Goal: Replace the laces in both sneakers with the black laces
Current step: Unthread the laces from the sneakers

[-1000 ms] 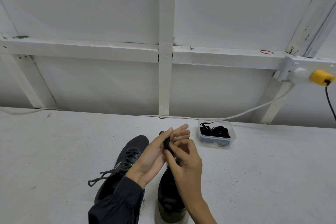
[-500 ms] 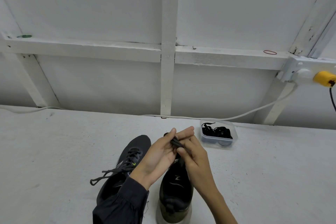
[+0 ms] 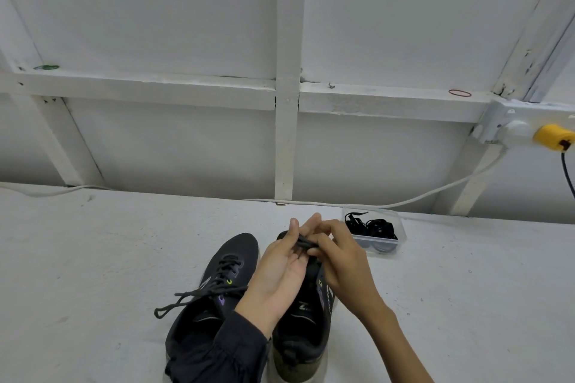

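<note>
Two dark sneakers stand side by side on the white surface, toes pointing away from me. The left sneaker [image 3: 217, 283] is laced, and its dark lace ends trail off to the left. The right sneaker [image 3: 306, 317] is partly hidden behind my hands. Just above its toe I hold a bundled black lace [image 3: 303, 244]: my left hand [image 3: 281, 270] grips it from the left with the palm turned up, and my right hand [image 3: 340, 258] pinches it from the right.
A clear plastic tub [image 3: 375, 230] with black laces inside sits behind my right hand. A white cable [image 3: 404, 203] runs along the wall base to a socket box with a yellow plug [image 3: 552, 137]. White wall framing rises behind.
Both hands have lowered slightly and the lace bundle has turned from upright to lying across between them. More of the right sneaker's tongue shows.
</note>
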### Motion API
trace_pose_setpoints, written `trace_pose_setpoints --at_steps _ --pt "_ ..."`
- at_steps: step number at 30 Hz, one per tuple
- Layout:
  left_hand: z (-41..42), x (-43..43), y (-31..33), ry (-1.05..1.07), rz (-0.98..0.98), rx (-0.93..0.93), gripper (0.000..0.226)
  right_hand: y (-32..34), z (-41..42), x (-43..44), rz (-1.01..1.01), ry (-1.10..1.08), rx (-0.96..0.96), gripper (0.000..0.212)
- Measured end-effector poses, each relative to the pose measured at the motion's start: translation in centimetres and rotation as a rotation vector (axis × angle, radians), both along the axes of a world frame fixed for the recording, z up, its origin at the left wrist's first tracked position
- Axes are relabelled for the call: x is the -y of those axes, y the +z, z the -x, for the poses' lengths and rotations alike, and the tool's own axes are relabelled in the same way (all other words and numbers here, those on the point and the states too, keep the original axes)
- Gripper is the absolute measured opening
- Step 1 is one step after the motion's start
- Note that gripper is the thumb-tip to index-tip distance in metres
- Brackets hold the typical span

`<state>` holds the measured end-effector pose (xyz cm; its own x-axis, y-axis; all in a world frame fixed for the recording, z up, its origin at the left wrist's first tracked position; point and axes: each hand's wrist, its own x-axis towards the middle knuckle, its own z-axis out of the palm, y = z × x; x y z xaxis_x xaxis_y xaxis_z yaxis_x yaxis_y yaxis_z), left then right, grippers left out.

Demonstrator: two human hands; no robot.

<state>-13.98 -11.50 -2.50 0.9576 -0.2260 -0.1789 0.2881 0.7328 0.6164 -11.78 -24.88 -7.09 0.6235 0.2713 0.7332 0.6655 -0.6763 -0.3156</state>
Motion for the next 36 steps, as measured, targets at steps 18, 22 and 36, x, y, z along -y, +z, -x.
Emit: trace_pose_setpoints --at_steps 18,22,36 --pt "-0.2 0.0 -0.6 0.076 0.028 -0.06 0.042 -1.2 3.4 -2.2 -0.47 0.085 -0.337 0.032" --pt "-0.2 0.0 -0.1 0.079 0.2 -0.12 0.036 0.3 4.4 -1.9 -1.074 0.124 -0.63 0.019" --pt "0.9 0.2 0.7 -0.227 -0.032 0.04 0.038 2.0 3.4 1.6 -1.288 0.725 -1.447 0.037"
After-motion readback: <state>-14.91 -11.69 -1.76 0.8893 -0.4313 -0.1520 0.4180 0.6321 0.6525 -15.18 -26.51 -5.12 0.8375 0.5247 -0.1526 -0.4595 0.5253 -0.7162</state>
